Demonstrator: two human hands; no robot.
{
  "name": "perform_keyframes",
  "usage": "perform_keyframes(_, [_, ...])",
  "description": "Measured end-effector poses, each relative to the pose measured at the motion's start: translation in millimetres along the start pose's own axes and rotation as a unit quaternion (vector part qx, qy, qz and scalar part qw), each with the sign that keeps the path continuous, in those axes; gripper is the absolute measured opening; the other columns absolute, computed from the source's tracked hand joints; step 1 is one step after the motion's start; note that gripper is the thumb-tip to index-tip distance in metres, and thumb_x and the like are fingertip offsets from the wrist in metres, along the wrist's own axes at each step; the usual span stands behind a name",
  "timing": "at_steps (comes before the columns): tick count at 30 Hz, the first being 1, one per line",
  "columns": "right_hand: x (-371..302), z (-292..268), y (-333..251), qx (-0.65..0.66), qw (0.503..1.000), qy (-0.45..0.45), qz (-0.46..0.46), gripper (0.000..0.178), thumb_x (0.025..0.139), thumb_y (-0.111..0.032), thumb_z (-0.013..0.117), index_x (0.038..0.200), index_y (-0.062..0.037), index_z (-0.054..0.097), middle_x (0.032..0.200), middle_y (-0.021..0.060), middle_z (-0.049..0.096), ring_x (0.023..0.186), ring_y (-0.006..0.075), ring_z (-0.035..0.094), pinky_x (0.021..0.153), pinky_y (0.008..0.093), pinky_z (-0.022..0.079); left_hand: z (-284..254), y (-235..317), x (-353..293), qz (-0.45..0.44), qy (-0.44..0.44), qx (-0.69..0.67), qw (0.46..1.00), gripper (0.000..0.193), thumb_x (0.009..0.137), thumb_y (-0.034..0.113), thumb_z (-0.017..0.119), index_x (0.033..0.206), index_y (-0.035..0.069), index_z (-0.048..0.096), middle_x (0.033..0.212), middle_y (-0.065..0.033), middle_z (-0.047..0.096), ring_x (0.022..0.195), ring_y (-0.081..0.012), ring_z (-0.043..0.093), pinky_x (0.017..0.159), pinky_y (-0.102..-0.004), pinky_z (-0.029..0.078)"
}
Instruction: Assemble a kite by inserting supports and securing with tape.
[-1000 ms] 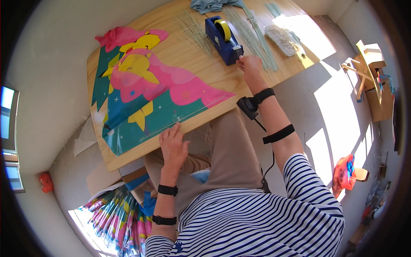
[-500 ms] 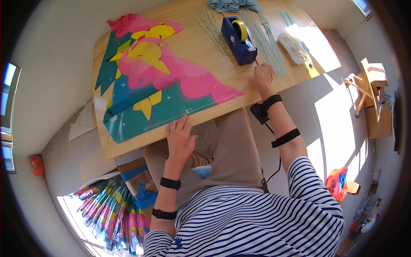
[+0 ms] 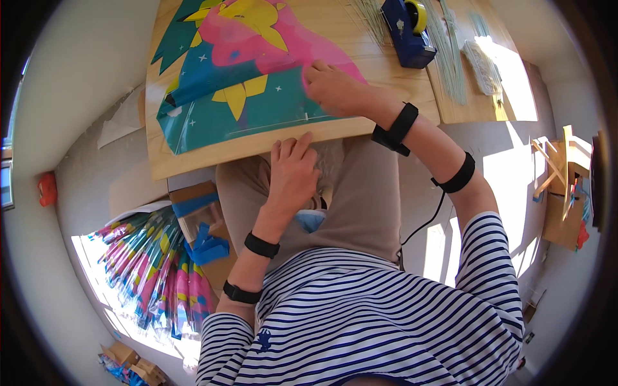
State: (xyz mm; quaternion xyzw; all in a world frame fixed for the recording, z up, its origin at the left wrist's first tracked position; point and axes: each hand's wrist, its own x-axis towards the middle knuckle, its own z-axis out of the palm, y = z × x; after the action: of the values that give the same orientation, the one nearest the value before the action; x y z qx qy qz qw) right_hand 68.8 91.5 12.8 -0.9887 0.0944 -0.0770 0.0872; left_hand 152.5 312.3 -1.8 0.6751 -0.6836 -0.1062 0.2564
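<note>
R hand (image 3: 335, 87) presses flat, fingers together, on the colourful sheet (image 3: 244, 77) at table's 12 o'clock; L hand (image 3: 293, 170) spread at 6 o'clock edge, gripping nothing; sheet laid out, sticks (image 3: 444, 51) and tape dispenser (image 3: 407, 32) untouched at 2 o'clock, so prob. early.

Blue tape dispenser (image 3: 407, 31) on table; rolled colourful bundles (image 3: 156, 270) on floor.

Kite (image 3: 257, 71) on table (image 3: 193, 157), tape dispenser (image 3: 407, 32) to its right

navy-and-white striped long-sleeved top, tan trousers, black bands on both wrists and forearms, thin black cable
</note>
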Motion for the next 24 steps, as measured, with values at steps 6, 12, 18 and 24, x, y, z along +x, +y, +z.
perform_keyframes(6, [17.8,-3.5,-11.0,-0.026,0.996,-0.077,-0.035,0.006,0.067,0.002,0.061,0.068,0.0011,0.066,0.097,0.0150,0.055,0.101,0.0333,0.050,0.090,0.0398,0.047,4.6,0.0,5.1,0.008,0.012,-0.017,1.000,0.030,0.068,0.010,0.078,0.091,0.001,0.061,0.137,-0.0157,0.053,0.117,-0.0369,0.049,0.106,-0.0529,0.036])
perform_keyframes(12, [24.4,3.3,-9.6,-0.043,0.993,-0.088,-0.065,0.006,0.065,0.003,0.062,0.067,0.0004,0.066,0.096,0.0143,0.056,0.100,0.0327,0.051,0.089,0.0392,0.047,9.0,-0.9,10.1,0.014,0.019,-0.024,0.999,0.030,0.067,0.009,0.078,0.090,0.000,0.061,0.137,-0.0155,0.053,0.115,-0.0368,0.050,0.105,-0.0521,0.037])
perform_keyframes(18, [27.9,6.8,-8.7,-0.052,0.990,-0.108,-0.071,0.008,0.066,0.002,0.062,0.070,0.0002,0.069,0.097,0.0138,0.057,0.101,0.0322,0.052,0.089,0.0391,0.048,12.2,-3.1,14.1,0.012,0.028,-0.029,0.999,0.029,0.067,0.009,0.078,0.089,0.000,0.061,0.137,-0.0155,0.053,0.113,-0.0366,0.050,0.104,-0.0517,0.037])
perform_keyframes(24, [30.4,8.0,-9.0,-0.052,0.990,-0.116,-0.068,0.009,0.067,0.002,0.062,0.071,-0.0005,0.070,0.097,0.0127,0.058,0.101,0.0316,0.052,0.088,0.0391,0.048,14.1,-5.1,16.1,0.013,0.028,-0.026,0.999,0.029,0.068,0.009,0.078,0.090,0.001,0.061,0.138,-0.0154,0.052,0.113,-0.0365,0.049,0.104,-0.0519,0.037])
